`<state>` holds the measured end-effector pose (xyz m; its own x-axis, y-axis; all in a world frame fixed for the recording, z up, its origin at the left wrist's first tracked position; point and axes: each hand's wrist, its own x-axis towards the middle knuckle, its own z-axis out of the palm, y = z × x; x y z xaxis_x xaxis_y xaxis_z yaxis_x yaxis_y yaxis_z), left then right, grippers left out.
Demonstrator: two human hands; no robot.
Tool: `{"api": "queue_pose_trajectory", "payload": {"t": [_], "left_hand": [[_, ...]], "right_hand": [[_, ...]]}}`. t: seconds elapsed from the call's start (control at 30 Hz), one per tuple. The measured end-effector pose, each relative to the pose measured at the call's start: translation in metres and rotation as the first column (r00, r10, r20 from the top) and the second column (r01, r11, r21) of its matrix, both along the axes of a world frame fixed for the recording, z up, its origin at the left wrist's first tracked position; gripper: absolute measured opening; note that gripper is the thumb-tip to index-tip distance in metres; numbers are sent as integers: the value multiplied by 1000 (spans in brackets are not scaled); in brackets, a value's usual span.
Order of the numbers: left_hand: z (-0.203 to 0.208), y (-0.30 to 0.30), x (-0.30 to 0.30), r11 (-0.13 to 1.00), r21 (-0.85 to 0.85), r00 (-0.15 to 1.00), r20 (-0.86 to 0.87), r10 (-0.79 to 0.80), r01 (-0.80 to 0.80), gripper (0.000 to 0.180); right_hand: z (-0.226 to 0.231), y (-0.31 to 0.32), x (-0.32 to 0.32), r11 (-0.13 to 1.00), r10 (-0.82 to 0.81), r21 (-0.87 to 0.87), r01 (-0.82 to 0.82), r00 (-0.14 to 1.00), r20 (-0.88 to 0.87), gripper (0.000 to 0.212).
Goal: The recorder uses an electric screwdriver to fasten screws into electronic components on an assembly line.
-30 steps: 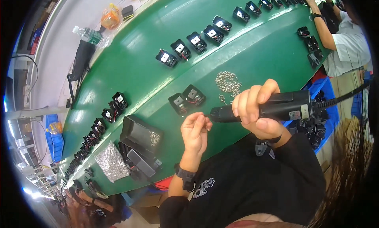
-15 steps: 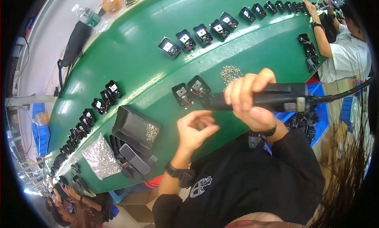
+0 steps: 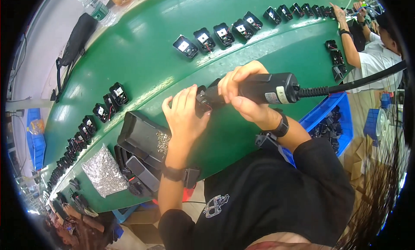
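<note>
My right hand [image 3: 244,90] is wrapped round a corded black electric screwdriver [image 3: 276,86], which lies nearly level and points left. Its tip end meets a small open black housing [image 3: 201,98] with a red wire inside. My left hand [image 3: 183,116] grips that housing from the left, fingers along its far side and thumb on its near side. Where the tip touches is hidden. Another black housing [image 3: 213,82] peeks out behind the screwdriver, mostly covered.
A curved row of black housings [image 3: 224,34] runs along the green table [image 3: 142,46]. More housings [image 3: 101,111] line the left. A black tray [image 3: 138,129] holds screws [image 3: 163,142], beside a clear bag of screws [image 3: 105,170]. A blue bin [image 3: 346,120] stands at right; co-workers sit at both ends.
My left hand has moved left and forward and taken hold of a housing. My right hand has brought the screwdriver left and forward to that housing, over the loose screws.
</note>
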<state>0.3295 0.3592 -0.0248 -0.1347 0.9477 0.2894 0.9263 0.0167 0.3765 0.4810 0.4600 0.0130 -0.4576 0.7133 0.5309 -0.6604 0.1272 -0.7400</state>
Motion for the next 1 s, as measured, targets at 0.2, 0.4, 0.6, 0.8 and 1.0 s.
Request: {"api": "queue_pose_trajectory", "payload": {"t": [0.2,0.4,0.6,0.8,1.0], "left_hand": [[0,6,3,999,46,1000,-5,10,-10,74],[-1,12,1,992,121,999,12,-32,31,65],[-6,14,-1,983,179,999,-39,-29,35,60],[-6,10,2,987,160,1000,-16,-5,8,65],[26,19,-14,996,-7,994,-61,-87,87,58]], "right_hand": [[-1,3,2,1000,-15,13,14,1000,14,35],[13,7,3,970,33,233,-75,983,180,25],[15,7,-8,905,-12,418,-76,979,202,19],[21,6,-8,864,-8,495,-93,980,198,18],[32,6,18,961,45,258,-97,979,199,30]]}}
